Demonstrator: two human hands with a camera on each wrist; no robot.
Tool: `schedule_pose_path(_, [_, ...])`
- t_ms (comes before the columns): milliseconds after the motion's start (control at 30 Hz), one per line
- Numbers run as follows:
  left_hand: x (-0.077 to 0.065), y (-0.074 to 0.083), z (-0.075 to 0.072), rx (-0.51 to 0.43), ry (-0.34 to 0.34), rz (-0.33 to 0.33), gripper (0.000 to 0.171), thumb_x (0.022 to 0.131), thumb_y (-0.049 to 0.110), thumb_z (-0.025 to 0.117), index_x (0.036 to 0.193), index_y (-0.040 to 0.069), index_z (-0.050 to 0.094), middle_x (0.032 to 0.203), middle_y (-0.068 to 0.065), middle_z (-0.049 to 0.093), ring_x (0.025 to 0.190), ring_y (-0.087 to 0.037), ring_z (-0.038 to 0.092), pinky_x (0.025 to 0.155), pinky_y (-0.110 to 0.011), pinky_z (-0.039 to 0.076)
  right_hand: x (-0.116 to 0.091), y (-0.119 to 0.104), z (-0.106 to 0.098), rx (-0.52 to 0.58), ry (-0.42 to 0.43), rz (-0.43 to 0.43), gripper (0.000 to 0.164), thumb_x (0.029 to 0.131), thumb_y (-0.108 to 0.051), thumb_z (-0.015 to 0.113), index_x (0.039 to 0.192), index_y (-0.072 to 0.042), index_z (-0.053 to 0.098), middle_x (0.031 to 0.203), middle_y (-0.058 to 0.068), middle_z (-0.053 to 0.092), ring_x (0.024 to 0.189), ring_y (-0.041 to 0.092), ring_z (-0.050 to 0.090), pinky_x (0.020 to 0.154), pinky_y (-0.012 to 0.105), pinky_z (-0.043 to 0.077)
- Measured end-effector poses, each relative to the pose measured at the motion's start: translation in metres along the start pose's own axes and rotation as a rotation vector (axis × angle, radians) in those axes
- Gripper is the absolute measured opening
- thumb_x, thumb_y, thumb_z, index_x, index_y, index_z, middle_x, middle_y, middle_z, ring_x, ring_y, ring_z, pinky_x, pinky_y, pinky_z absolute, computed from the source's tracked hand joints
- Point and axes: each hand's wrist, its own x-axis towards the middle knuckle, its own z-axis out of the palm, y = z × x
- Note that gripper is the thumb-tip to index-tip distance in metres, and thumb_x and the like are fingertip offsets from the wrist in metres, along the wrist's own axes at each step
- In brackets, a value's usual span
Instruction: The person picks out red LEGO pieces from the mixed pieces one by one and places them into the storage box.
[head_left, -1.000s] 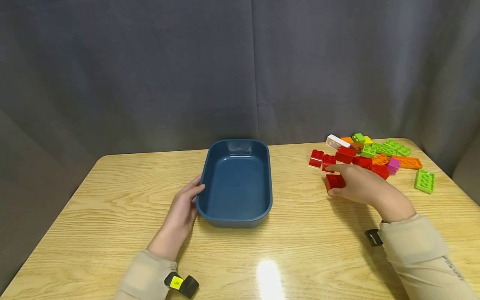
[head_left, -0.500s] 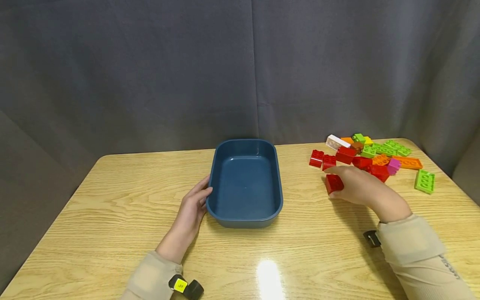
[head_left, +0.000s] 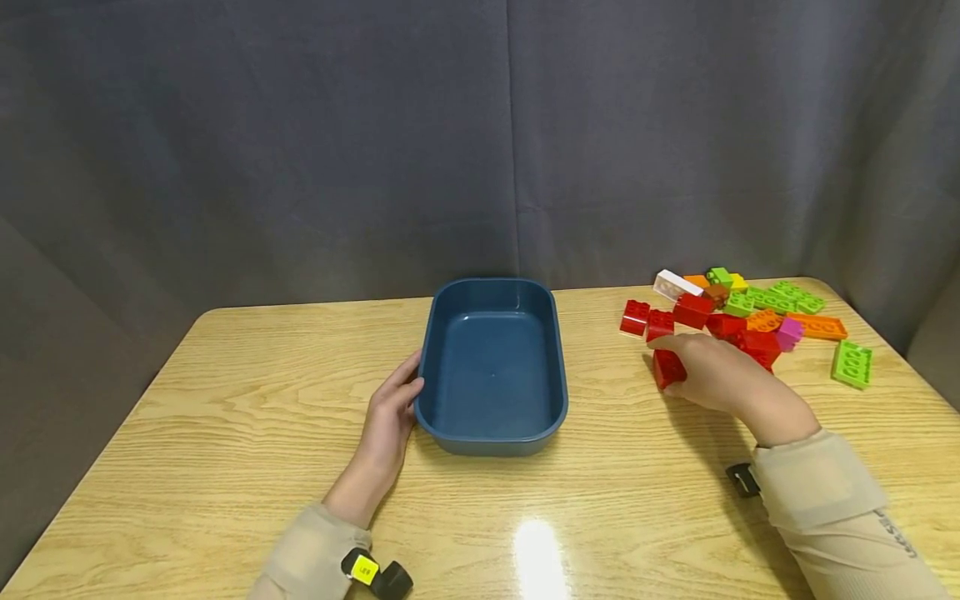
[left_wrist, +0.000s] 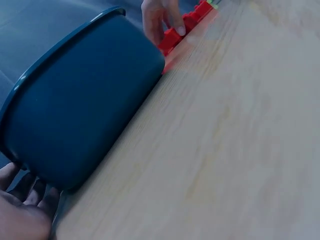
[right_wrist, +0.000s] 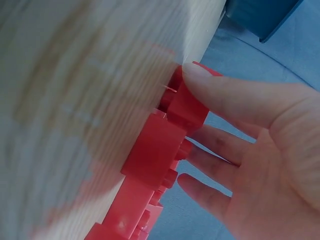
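Note:
A dark blue rectangular bin [head_left: 491, 438] stands upright on the table, with nothing in it. My left hand [head_left: 387, 425] lies along the bin's left side, its thumb tip at the rim and its fingers touching the outer wall [left_wrist: 85, 105]. To the right, my right hand [head_left: 712, 372] pinches a red toy brick [head_left: 666, 370] between thumb and fingers at the near edge of a brick pile. In the right wrist view the thumb presses one face of that red brick [right_wrist: 187, 105], tilted and close over the table. Other red bricks [right_wrist: 154, 150] lie right beside it.
Two small red bricks [head_left: 635, 317] lie at the pile's left. Behind and right are a white brick [head_left: 677, 285], green plates [head_left: 771, 298], an orange plate [head_left: 817, 326], a pink brick [head_left: 789, 333] and a lone green plate [head_left: 852, 364]. A grey curtain [head_left: 337, 150] hangs behind the table.
The bin has slid to the right along the table with my left hand against it. My right hand stays almost in place, and the red brick in it has tilted slightly.

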Motion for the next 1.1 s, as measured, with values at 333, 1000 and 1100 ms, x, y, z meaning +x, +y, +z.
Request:
schedule_pose_path(333, [-0.003,-0.002,0.006,-0.005,0.016,0.011,0.050,0.095,0.011,0.041,0.145,0.006,0.035,0.153,-0.011,0.034,0.134,-0.022,0.036,0.112,-0.037,0.027,0.001,0.000,0.001,0.007,0.042,-0.035,0.048,0.068,-0.004,0.075,0.114,0.001,0.063,0.086,0.012,0.064,0.080,0.028,0.056,0.083,0.054,0.052])
schedule_pose_path(1000, [-0.005,-0.003,0.013,0.057,0.012,0.010,0.051,0.093,0.011,0.045,0.143,0.007,0.039,0.144,-0.015,0.044,0.124,-0.023,0.046,0.095,-0.020,0.044,0.001,-0.020,-0.010,-0.009,0.103,-0.062,0.049,0.073,-0.002,0.071,0.120,0.007,0.059,0.104,0.023,0.066,0.092,0.035,0.058,0.085,0.055,0.053])
schedule_pose_path(1100, [-0.005,-0.003,0.013,0.060,0.011,0.002,0.051,0.093,0.012,0.046,0.143,0.008,0.039,0.144,-0.014,0.044,0.125,-0.023,0.046,0.095,-0.021,0.044,-0.001,-0.027,-0.013,-0.004,0.102,-0.057,0.054,0.074,-0.002,0.071,0.125,0.007,0.055,0.113,0.028,0.064,0.102,0.040,0.057,0.089,0.057,0.051])
